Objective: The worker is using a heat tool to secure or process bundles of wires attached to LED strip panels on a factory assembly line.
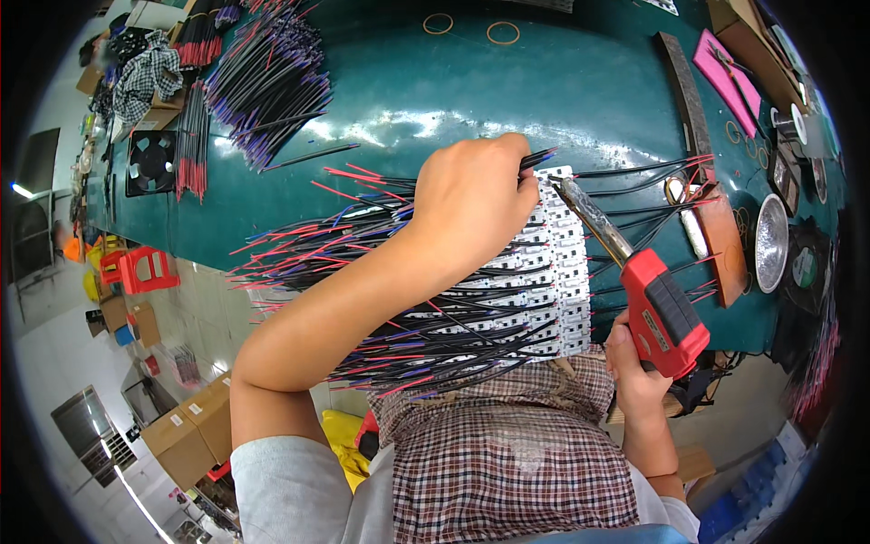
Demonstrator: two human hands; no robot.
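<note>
Green tabletop is stretching beneath the work, catching glare. The left hand is pinching black wires over the far end of the white circuit boards, which are lying at the near edge. The right hand is gripping one red soldering gun by its handle; its tip is pointing in just beside the left hand, and whether it is touching I cannot tell. Loose wires, too tangled to count, are fanning leftward, partly hidden beneath the left forearm. Two rubber bands are lying near the far edge. One large wire heap is lying toward the far left corner; one pink pad and one metal dish are resting toward the right edge.
</note>
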